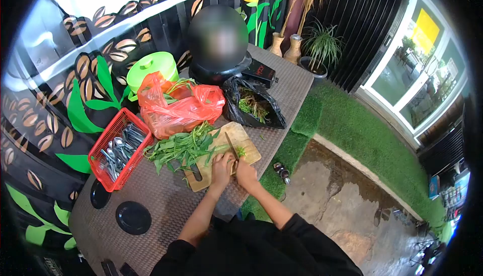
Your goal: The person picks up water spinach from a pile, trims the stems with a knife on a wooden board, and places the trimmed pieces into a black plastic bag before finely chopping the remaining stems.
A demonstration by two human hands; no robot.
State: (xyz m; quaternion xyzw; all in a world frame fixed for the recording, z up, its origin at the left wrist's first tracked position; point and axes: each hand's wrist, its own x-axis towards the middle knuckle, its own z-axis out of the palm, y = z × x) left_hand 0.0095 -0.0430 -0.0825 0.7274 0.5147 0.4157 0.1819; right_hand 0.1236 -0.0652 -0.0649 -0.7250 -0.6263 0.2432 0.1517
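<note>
My right hand (246,174) is wrapped round the handle of a kitchen knife (231,144), its blade over the wooden cutting board (246,138). Beside the blade, my left hand (221,168) presses down on the stems of some leafy greens (183,148). The leaves spread to the left, partly off the board. Small cut green pieces (241,151) lie on the board to the right of the blade. My left fingertips are partly hidden.
Behind the board stand a red plastic bag (176,107), a black bag (256,107) with greens and a lime-green lidded container (151,70). A red basket (121,150) of cutlery and black plates (133,217) occupy the left. The table edge (294,112) runs along the right.
</note>
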